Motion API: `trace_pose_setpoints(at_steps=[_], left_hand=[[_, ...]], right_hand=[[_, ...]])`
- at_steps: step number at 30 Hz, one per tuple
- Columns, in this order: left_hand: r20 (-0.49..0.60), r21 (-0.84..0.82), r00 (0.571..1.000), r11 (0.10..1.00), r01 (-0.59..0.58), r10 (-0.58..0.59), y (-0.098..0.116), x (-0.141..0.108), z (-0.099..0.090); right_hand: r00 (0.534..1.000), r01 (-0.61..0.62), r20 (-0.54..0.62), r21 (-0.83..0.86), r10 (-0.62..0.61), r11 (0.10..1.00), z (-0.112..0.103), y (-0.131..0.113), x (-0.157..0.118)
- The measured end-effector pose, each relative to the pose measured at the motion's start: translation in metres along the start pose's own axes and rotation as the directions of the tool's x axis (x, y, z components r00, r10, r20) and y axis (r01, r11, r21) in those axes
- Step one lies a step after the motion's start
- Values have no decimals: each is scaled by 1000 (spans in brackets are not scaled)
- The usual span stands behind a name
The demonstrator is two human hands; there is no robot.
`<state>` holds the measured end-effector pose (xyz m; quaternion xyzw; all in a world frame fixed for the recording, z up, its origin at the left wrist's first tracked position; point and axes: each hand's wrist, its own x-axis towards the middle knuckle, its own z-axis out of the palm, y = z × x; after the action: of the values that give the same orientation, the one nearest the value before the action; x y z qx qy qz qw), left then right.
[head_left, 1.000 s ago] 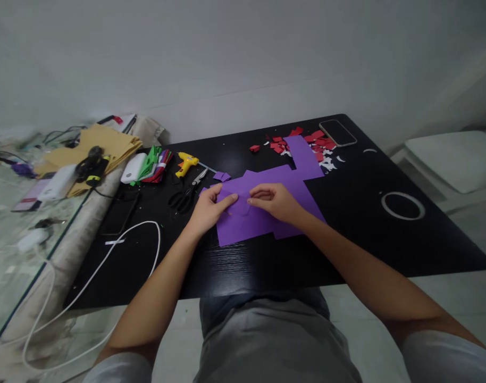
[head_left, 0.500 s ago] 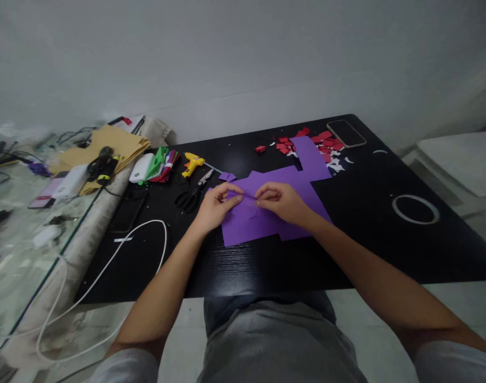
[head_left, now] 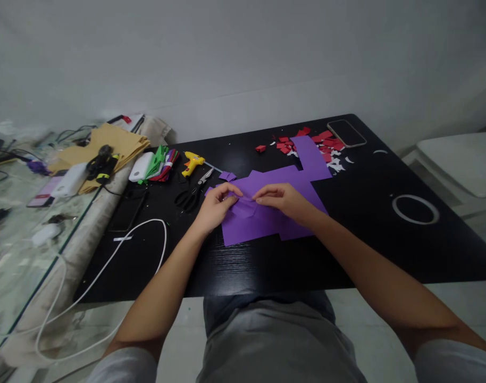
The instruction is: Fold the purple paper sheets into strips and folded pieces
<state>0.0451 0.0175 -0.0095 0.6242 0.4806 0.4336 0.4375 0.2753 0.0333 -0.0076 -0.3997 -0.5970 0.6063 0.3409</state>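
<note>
My left hand and my right hand face each other over purple paper sheets on the black table. Between them is a small folded purple paper piece, each hand pinching one side of it between thumb and fingers. Its folds blend with the same-coloured sheets below, so its exact shape is hard to make out. A smaller purple scrap lies beyond my left hand. Black-handled scissors rest just left of that hand, blades pointing away.
A yellow glue gun lies behind the scissors. Red and white paper scraps are piled at the back right, near a phone. A roll of tape sits at right. A white cable loops across the left.
The small purple piece now shows a wider face tilted toward me between my hands. My fingers have shifted slightly along it; the things around have stayed put.
</note>
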Motion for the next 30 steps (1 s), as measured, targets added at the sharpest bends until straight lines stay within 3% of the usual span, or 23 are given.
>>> trace_pose_setpoints(at_steps=[4,9,15,20,30], left_hand=[[20,29,998,998,-53,53,2,0,1],[48,41,994,994,-97,95,5,-1,2],[75,-16,992,995,-100,101,6,-4,1],[-37,87,996,993,-76,79,8,-6,5],[-12,112,995,989,-99,101,12,-5,-2]], right_hand=[[995,-102,5,-4,102,995,1,-1,-2],[972,-157,192,85,139,984,3,3,-3],[996,-69,57,-19,70,997,4,10,-1],[999,33,32,-92,-30,995,8,9,-3],[989,146,6,-225,-148,963,10,10,-4]])
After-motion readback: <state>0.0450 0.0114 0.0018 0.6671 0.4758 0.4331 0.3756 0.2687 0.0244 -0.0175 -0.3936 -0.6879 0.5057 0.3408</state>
